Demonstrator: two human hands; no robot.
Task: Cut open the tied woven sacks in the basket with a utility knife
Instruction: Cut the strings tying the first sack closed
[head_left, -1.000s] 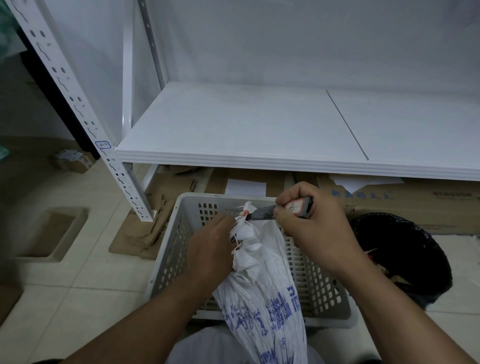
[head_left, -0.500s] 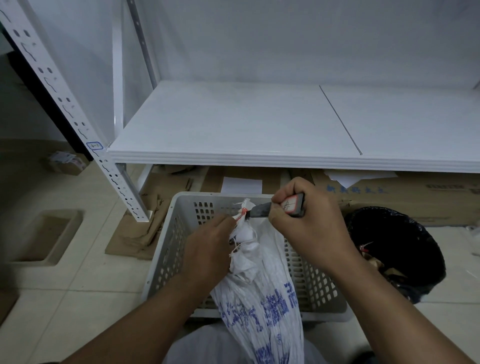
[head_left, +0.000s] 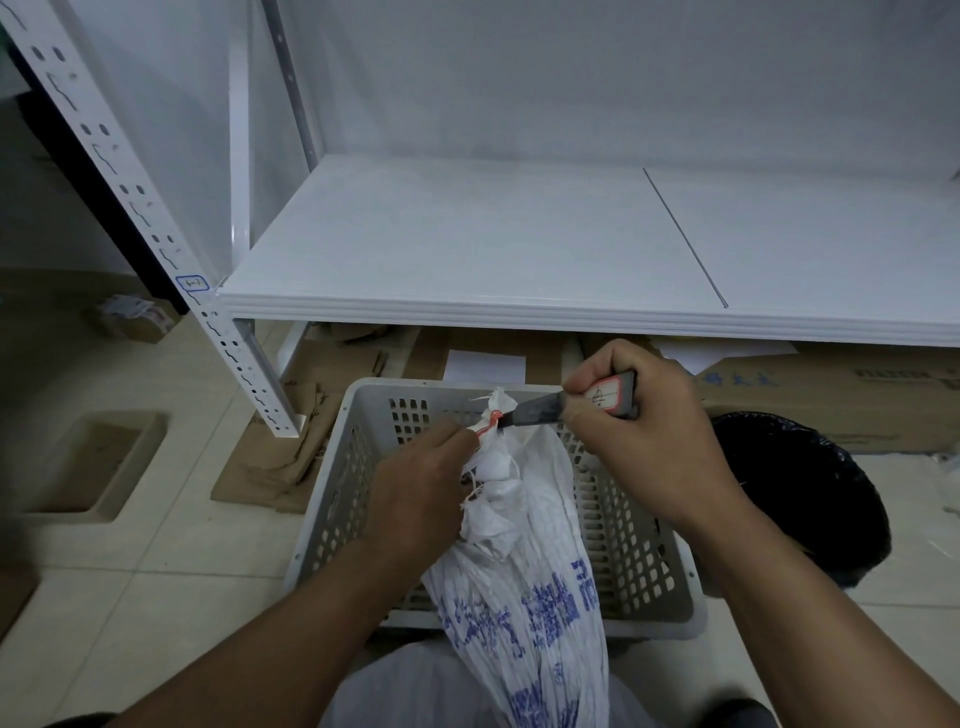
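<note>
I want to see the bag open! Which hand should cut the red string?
Probably the right hand: it grips the knife, whose tip sits at the red string on the bag. The left hand holds the bag's neck steady.

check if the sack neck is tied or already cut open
Tied: the red string wraps the bunched neck of the woven sack; the right hand holds the utility knife, tip at the string.

A white metal shelf (head_left: 467, 249) stands at 12 o'clock of the white perforated plastic basket (head_left: 337, 509). A black bag-lined round bin (head_left: 810, 483) is at its 3 o'clock and flattened brown cardboard (head_left: 270, 467) at 10 o'clock. A white blue-printed woven sack (head_left: 524, 613) crosses its 6 o'clock rim.
</note>
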